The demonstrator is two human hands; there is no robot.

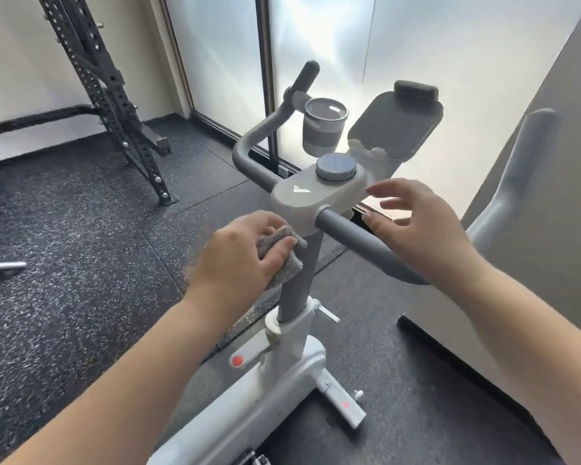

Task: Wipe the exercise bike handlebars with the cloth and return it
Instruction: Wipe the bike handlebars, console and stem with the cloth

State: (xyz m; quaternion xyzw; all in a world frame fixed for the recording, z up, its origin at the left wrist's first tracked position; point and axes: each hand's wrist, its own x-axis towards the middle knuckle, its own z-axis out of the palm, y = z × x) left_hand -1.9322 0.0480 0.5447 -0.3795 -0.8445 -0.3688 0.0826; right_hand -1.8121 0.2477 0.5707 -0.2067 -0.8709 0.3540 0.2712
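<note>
Head view shows the left hand pinching the cloth beside the bike's stem, the right hand spread over the near bar, so wiping seems partway, with the far bar and the return probably left

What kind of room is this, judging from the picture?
Probably a home or small gym: an exercise bike, a black perforated steel rack, and speckled rubber floor mats.

Cup holder and tablet tray crowd behind the handlebar; floor side open
</note>
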